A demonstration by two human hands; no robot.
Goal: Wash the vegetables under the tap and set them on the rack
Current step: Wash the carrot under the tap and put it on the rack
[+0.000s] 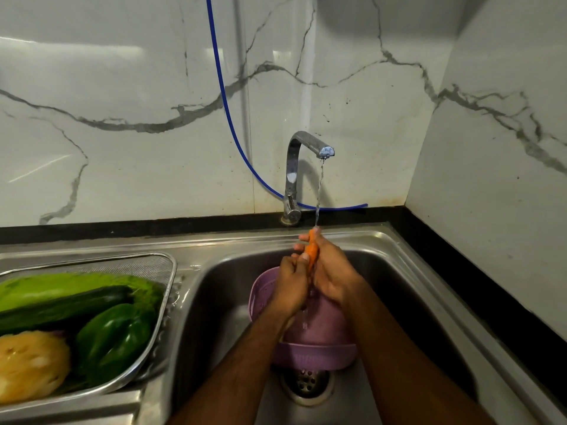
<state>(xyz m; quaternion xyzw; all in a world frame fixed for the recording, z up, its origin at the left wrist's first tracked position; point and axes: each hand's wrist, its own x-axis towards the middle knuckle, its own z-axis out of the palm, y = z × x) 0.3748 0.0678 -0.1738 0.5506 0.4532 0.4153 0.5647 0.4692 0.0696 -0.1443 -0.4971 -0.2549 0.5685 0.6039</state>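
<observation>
1. Nearest, the sink (408, 271) drain sits below a purple colander (316, 351) resting in the basin.
2. At near left, the rack (165, 271) on the desk already carries a green pepper (113, 335), a cucumber (61, 305), leafy greens and a yellow vegetable.
3. Above the colander, the left hand (291, 286) and right hand (331, 271) are pressed together, both clamped round a carrot (312, 251) held upright between them.
4. Farther back, the tap (302, 161) runs a thin stream onto the carrot's top.
5. To wash well, I judge the hands should turn and rub the carrot along its length, keeping it under the stream and over the colander lest it slip.
</observation>
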